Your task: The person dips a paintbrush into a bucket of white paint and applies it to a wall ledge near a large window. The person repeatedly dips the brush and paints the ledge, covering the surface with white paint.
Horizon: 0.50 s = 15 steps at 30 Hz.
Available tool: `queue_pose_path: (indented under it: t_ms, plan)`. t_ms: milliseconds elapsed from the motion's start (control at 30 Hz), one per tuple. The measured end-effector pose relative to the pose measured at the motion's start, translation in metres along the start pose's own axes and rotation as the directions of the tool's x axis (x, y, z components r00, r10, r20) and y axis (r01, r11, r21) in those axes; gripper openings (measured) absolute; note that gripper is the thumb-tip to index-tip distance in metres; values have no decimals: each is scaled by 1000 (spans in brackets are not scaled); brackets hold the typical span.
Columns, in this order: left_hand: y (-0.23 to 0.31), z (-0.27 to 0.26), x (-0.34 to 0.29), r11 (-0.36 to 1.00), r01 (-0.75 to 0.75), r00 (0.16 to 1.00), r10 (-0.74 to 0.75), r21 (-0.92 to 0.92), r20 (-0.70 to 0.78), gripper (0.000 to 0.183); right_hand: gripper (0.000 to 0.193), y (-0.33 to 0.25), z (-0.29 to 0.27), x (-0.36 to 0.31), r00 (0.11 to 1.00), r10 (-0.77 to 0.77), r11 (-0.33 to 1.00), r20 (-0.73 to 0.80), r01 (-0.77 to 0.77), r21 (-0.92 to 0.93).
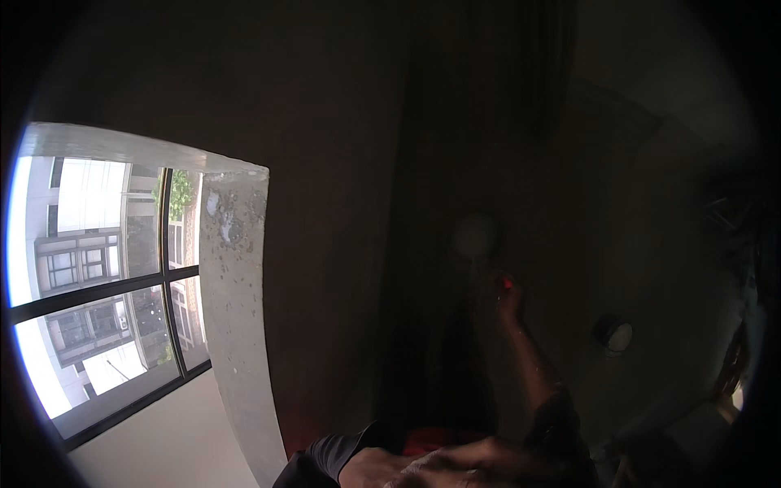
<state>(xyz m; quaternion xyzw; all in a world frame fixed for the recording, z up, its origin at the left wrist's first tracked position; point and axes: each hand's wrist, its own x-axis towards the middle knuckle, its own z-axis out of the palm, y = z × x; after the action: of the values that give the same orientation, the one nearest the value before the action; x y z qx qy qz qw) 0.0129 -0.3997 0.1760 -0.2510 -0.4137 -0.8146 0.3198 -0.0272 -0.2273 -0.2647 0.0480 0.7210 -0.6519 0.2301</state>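
Much of the head view is very dark. My right hand [509, 299] reaches up from a dark sleeve at the lower right, its fingers closed; a small red spot shows at them. Just beyond the fingertips is a pale round shape [474, 236] with a faint narrow streak running down from it toward the hand. Whether the hand holds it, I cannot tell. My left hand [468, 464] lies across the lower edge, in front of my body, its forearm coming from a dark sleeve. Blur and shadow hide its fingers. A whitish smear shows on or beside it.
At left, a window [169, 275] with dark bars shows a building outside. Beside it runs a pale, pitted ledge [236, 268]. A small round object [618, 337] with a pale face and dark rim is at right. Unclear cluttered shapes line the right rim.
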Motion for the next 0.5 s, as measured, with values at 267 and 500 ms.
queue_pose_path:
  t_ms: [267, 500]
  plan:
    - [-82, -98, -190, 311, 870, 489, -645, 383, -587, 56, 19, 122, -13, 111, 900, -427, 812, 89, 425, -400]
    - [-63, -100, -426, -846, 530, -541, -387, 55, -746, 77, 20, 159, -2, 203, 967, -253, 905, -18, 230, -357]
